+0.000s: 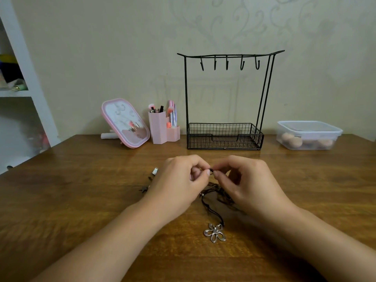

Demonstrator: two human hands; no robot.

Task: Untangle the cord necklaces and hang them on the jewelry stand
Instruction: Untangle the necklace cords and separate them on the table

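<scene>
A tangle of dark cord necklaces [215, 192] lies on the wooden table [81, 190] in front of me. My left hand [181, 180] and my right hand [248, 182] both pinch a piece of black cord between their fingertips, just above the tangle. A silver flower pendant [215, 233] lies nearer to me on a black cord. A small silver pendant [155, 171] and a dark charm [144, 189] show to the left of my left hand. The black wire jewelry stand [225, 98] stands behind, its several hooks bare.
A pink tilted mirror [125, 123] and a pink brush holder [162, 127] stand left of the stand. A clear lidded box [309, 135] with sponges sits at the back right. A white shelf [22, 94] borders the table on the left.
</scene>
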